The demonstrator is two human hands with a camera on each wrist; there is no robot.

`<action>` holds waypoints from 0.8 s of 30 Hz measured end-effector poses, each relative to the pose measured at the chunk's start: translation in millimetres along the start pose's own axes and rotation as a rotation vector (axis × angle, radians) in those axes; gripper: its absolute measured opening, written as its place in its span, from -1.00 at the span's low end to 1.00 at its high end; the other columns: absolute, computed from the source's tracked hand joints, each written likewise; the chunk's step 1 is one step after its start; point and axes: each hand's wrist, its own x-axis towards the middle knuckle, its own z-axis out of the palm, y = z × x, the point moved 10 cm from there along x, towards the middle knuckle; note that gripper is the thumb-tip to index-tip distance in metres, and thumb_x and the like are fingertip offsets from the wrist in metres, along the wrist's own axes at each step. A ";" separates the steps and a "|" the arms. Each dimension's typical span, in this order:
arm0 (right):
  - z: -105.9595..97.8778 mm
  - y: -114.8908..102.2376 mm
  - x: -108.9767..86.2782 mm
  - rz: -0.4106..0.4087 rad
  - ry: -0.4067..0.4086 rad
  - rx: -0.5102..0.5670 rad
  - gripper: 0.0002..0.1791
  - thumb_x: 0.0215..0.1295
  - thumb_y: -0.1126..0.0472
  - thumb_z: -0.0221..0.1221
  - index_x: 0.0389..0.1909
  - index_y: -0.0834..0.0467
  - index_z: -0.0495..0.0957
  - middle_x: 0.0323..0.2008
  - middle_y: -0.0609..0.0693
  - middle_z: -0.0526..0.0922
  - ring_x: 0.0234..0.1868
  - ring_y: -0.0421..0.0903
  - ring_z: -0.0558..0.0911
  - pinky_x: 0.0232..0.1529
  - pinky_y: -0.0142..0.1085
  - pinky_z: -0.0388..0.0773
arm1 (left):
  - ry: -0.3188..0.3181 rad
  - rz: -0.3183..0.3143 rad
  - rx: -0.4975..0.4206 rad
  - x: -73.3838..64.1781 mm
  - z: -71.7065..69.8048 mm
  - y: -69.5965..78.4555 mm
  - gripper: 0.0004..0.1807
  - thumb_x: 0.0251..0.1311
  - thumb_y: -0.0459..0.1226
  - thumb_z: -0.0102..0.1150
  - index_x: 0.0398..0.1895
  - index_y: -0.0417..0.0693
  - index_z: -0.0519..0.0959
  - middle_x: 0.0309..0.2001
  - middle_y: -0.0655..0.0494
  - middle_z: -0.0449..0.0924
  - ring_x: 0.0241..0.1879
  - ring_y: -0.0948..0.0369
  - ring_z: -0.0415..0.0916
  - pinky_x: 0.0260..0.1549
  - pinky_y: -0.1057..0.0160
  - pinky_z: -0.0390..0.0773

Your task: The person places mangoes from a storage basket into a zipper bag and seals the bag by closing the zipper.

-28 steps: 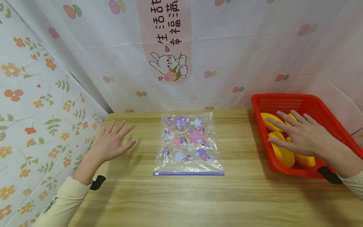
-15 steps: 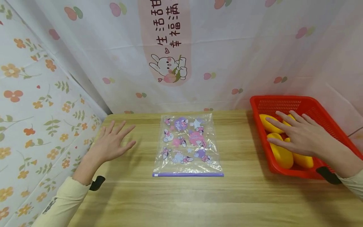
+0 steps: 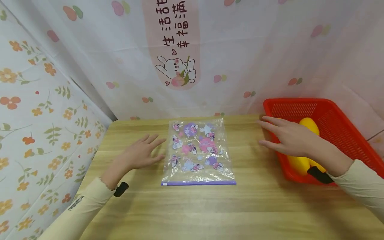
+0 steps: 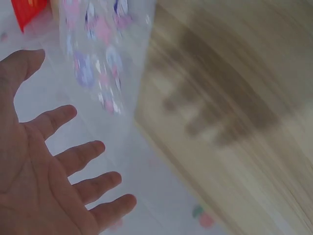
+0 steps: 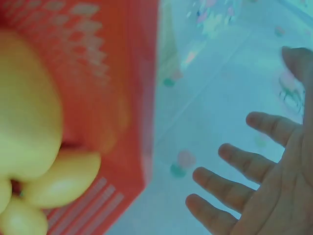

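A clear zip bag (image 3: pixel 199 150) printed with pink and purple cartoon figures lies flat on the wooden table, its purple slider strip along the near side. My left hand (image 3: pixel 139 155), fingers spread and holding nothing, hovers just left of the bag. In the left wrist view the palm (image 4: pixel 39 181) shows bare, with the hand's shadow on the wood. Over the left rim of a red plastic basket (image 3: pixel 345 133) is my right hand (image 3: pixel 292 138), fingers extended toward the bag. Several yellow mango-like fruits (image 3: pixel 309 126) lie in the basket, some hidden beneath that hand.
The wooden table (image 3: pixel 198 210) ends at the back against a printed curtain (image 3: pixel 240 60). A flowered cloth (image 3: pixel 39 133) hangs along the left side. The basket's raised walls stand at the table's right.
Both hands have moved inward: the left to the right, close to the bag, and the right leftward from above the fruit to the basket's left rim. Bag and basket stay put.
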 end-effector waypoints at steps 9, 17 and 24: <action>9.7 -39.7 28.1 -0.030 -0.018 0.100 -0.29 0.37 -0.12 0.27 0.43 0.14 0.42 0.34 0.28 0.43 0.15 0.25 0.59 0.00 0.15 0.61 | -0.184 0.172 -0.036 22.1 42.5 64.6 -0.19 0.35 0.08 0.23 0.55 -0.04 0.26 0.51 -0.27 0.15 0.45 -0.33 0.06 0.41 -0.22 0.07; 27.0 -78.4 40.2 -0.073 -0.030 0.183 -0.39 0.34 0.00 0.32 0.32 0.23 0.51 0.22 0.29 0.55 0.12 0.26 0.61 -0.02 0.14 0.63 | -0.293 0.187 -0.021 23.8 71.9 90.8 -0.10 0.20 0.15 0.36 0.56 0.07 0.27 0.54 -0.11 0.15 0.47 -0.23 0.07 0.40 -0.15 0.12; 59.3 -100.2 44.4 -0.047 -0.087 0.324 -0.42 0.35 0.06 0.31 0.28 0.29 0.51 0.16 0.26 0.60 0.15 0.24 0.59 0.12 0.16 0.54 | -0.338 0.176 0.031 22.8 84.0 97.1 -0.02 0.15 0.08 0.45 0.59 0.07 0.20 0.56 -0.12 0.07 0.46 -0.24 0.10 0.38 -0.20 0.13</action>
